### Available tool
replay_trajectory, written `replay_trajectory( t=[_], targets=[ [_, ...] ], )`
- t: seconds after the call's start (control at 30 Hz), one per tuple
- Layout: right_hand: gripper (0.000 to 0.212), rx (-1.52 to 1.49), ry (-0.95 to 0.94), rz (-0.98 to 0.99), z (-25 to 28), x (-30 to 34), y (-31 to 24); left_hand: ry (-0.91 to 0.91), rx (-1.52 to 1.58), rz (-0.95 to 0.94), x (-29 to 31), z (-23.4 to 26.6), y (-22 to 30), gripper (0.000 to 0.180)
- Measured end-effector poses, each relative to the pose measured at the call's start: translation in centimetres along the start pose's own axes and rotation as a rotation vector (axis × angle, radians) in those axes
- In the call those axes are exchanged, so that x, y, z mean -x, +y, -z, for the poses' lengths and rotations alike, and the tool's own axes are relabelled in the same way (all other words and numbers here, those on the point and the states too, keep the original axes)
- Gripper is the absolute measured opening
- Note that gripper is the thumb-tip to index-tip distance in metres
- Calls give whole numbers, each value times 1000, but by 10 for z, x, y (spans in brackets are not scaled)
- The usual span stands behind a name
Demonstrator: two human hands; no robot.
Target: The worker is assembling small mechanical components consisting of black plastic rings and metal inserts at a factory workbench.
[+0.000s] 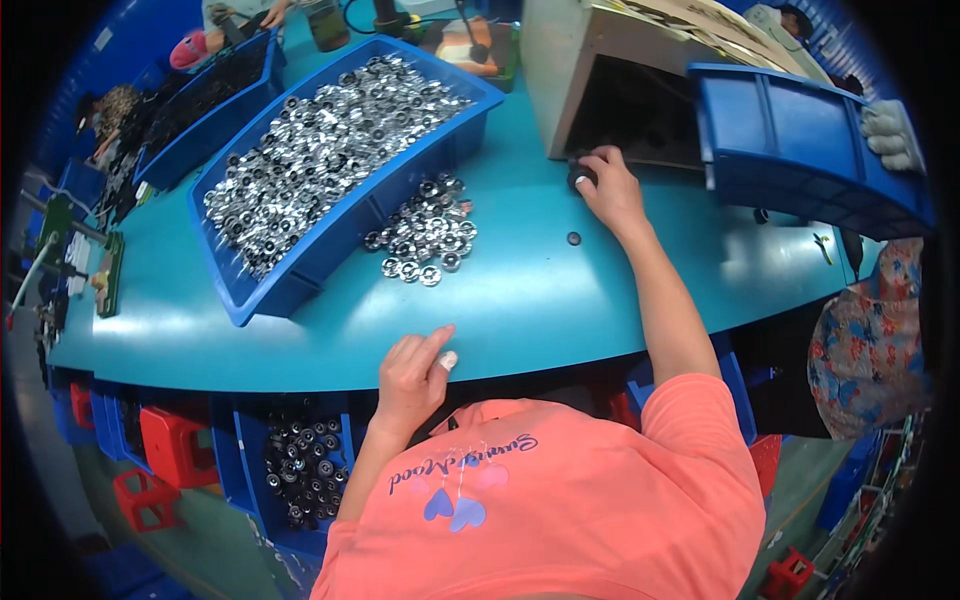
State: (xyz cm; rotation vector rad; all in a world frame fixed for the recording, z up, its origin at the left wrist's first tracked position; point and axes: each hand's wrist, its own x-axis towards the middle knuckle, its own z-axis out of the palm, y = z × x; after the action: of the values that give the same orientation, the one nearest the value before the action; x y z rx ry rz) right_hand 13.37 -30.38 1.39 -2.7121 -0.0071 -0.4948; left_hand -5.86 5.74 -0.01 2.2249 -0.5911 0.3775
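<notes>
Here the right hand (612, 190) is pinching a small, black, round piece (577, 177) between thumb and fingers, beside the pale box (553, 75) on the blue-green tabletop (520, 300); the left hand (408, 374) is hanging loosely curled, index finger stretching, thumb standing apart at the near edge.

Blue wall (145, 32), green floor (215, 535), red plastic stools (178, 445), turquoise worktable (520, 300) with pale light reflections (375, 325)

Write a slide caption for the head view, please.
Right hand at a dark part, left hand at the edge of the table, silver parts beside a blue bin.
</notes>
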Motion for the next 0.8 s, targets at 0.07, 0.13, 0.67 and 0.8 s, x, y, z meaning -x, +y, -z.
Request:
replay_trajectory(
  t=[0.07, 0.13, 0.67, 0.8],
  targets=[
    [24, -142, 101, 26, 10, 7, -4, -8, 10, 19, 0, -1, -2, 35],
    [25, -220, 125, 25, 15, 11, -11, -14, 23, 17, -6, -2, 0, 35],
    [33, -1483, -956, -277, 5, 92, -135, -22, 632, 230, -60, -10, 10, 54],
    [31, -1123, -738, -99, -2, 69, -122, 71, 1083, 448, -56, -14, -11, 56]
  ],
)
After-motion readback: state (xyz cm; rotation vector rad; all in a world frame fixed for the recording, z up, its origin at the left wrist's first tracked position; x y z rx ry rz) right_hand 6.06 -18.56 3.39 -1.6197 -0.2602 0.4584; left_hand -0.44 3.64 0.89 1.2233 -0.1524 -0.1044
